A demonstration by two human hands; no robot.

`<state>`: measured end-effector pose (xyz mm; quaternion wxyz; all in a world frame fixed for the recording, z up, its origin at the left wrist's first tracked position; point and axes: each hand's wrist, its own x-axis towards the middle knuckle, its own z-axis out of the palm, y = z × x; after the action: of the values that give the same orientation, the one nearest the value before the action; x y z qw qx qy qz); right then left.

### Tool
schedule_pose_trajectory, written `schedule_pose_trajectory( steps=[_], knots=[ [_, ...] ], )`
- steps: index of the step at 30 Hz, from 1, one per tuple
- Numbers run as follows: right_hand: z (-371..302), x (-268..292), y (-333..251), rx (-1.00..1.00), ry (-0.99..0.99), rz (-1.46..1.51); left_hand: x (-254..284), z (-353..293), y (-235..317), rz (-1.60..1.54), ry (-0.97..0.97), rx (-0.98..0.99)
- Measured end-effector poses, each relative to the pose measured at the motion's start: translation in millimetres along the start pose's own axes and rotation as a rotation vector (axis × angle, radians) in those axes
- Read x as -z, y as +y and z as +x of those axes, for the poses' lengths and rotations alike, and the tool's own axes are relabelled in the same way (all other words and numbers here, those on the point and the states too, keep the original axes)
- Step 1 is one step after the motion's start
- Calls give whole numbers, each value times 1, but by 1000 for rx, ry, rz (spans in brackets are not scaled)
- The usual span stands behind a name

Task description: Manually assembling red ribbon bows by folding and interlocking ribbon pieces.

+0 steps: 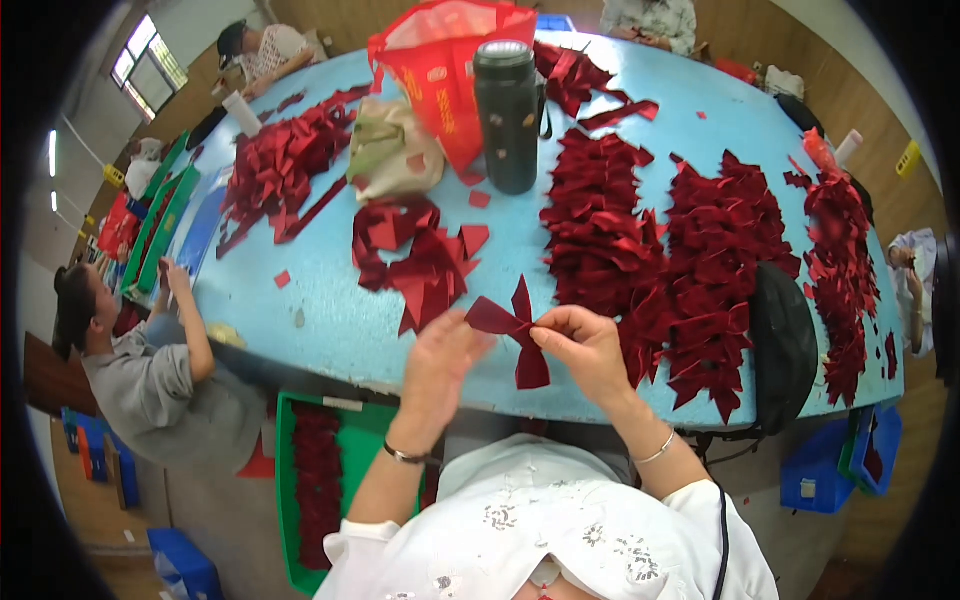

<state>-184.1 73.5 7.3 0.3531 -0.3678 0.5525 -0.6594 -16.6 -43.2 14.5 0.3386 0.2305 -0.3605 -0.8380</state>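
Observation:
My right hand pinches a dark red velvet bow at its middle knot, just above the near edge of the table. The bow's loops and tails spread out to the left, up and down. Close to its left loop is my left hand, smeared by motion, so its fingers and whether they touch the bow are unclear. Beyond the hands lies a loose pile of dark red ribbon pieces. To the right, rows of stacked red bows and more bows cover the tabletop.
On the blue table stand a dark flask, a red bag and a cream pouch. A black bag hangs over the near right edge. A green crate sits below left. A co-worker sits at left.

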Motion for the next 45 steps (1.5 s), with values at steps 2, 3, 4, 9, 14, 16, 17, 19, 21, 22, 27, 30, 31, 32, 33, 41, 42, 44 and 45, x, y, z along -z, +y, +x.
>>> schedule_pose_trajectory(
  steps=[2,3,4,9,14,16,17,19,21,22,27,30,31,32,33,41,42,44,45],
  knots=[
    [-1,-7,0,-24,89,42,-4,-5,-13,54,-81,53],
    [-1,-11,2,-2,69,-28,-5,-7,-15,180,-50,63],
    [-2,-13,5,24,60,-104,-7,-5,-17,302,-24,68],
    [2,-15,-5,129,133,50,-10,6,-13,235,-45,-1],
    [14,4,-19,80,-58,96,-27,7,-3,312,-139,116],
    [16,6,-24,82,-38,63,-39,11,4,329,-164,73],
    [15,5,-27,98,-18,25,-40,9,6,336,-175,52],
    [22,6,-29,124,-3,-20,-42,16,11,359,-184,55],
    [20,3,-25,127,26,118,-42,18,13,415,-217,59],
    [19,2,-24,128,41,187,-41,17,11,411,-216,60],
    [18,-4,-25,24,41,283,-34,15,9,346,-215,60],
    [25,-5,-21,-70,103,415,-33,18,9,440,-222,32],
    [29,-4,-22,-80,108,422,-32,23,10,529,-229,19],
    [30,-4,-27,-119,108,449,-37,21,14,463,-214,62],
    [33,-4,-31,-150,107,474,-40,21,20,396,-201,96],
    [22,-1,-24,-72,38,319,-21,15,16,381,-125,79],
    [21,-2,-24,-35,-1,256,-23,14,16,382,-126,85],
    [15,-5,-23,37,-78,132,-27,9,15,435,-135,27],
    [13,-4,-22,35,-72,134,-28,8,15,462,-141,-4]
  ],
)
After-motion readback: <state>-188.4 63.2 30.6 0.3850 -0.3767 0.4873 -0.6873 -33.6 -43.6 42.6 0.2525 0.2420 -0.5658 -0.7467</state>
